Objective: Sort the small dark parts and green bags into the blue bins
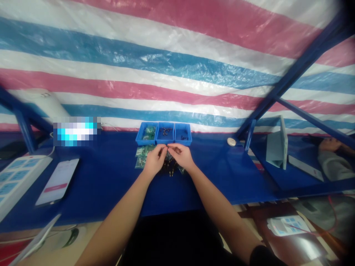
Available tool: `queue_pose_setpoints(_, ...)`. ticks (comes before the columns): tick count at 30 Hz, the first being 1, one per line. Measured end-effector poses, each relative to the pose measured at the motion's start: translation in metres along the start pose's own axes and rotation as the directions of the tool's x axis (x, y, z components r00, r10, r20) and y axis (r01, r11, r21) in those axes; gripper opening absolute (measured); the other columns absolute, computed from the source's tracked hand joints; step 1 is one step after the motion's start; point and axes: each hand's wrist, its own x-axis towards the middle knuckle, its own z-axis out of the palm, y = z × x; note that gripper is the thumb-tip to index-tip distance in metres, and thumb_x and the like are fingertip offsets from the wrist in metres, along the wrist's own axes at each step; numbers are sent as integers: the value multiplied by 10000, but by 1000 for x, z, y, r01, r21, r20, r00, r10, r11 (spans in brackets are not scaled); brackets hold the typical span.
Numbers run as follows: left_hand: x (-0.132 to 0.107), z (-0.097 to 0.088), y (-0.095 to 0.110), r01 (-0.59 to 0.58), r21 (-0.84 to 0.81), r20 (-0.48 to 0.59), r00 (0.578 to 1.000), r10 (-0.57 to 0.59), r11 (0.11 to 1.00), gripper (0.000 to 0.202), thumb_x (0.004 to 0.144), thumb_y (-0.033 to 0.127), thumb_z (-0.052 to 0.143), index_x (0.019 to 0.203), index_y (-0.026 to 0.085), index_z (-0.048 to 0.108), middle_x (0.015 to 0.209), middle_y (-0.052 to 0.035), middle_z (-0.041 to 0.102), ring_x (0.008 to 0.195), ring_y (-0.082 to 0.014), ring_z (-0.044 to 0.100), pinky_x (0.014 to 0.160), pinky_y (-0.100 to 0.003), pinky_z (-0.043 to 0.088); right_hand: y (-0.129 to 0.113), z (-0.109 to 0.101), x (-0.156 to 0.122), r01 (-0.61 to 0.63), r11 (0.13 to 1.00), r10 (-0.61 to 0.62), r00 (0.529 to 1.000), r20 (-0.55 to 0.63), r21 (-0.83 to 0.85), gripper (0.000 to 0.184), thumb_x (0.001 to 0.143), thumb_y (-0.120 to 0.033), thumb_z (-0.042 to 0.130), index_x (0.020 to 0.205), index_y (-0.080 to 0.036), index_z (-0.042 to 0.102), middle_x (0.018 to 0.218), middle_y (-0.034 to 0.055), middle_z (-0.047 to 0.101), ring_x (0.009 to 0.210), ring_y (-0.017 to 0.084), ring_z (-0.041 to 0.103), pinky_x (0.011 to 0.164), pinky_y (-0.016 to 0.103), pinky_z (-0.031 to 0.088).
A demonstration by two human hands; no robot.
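My left hand [155, 159] and my right hand [181, 155] meet above the middle of the blue table, fingertips pinched together. Whatever they grip is too small to make out. Under and between them lies a pile of small dark and brass-coloured parts [171, 172]. Clear plastic packets with a green tint [141, 161] lie beside my left hand. Just behind the hands stand three blue bins in a row: the left bin [141, 141] has greenish packets, the middle bin [165, 142] small metallic pieces, the right bin [183, 142] a few small dark pieces.
At left on the table [111, 192] lie a phone [57, 181] and a white power strip [20, 173]. A round cream object [231, 142] sits right of the bins. Blue metal frame bars [266, 99] flank the table. At far right, another person's sleeve [331, 166] shows.
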Motion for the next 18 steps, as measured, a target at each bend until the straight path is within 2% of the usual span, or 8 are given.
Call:
queue_pose_setpoints(6, 0, 1, -2, 15, -12, 26, 1000, -14, 1000, 251, 954, 392, 435, 961, 208, 605, 714, 15, 630, 611, -124, 577, 624, -238, 428, 3, 0, 0, 45, 997, -44, 999, 29, -55, 297, 819, -364, 656, 1062, -205, 716, 920, 60, 724, 788, 167, 668, 757, 308, 558)
queue_pose_setpoints(18, 0, 1, -1, 4, 5, 29, 1000, -4, 1000, 266, 968, 381, 406, 943, 199, 600, 710, 6, 620, 625, -131, 580, 638, -244, 430, 2, 2, -2, 72, 995, -70, 997, 32, -64, 271, 832, -355, 639, 1045, -204, 714, 923, 57, 726, 778, 168, 669, 731, 297, 557)
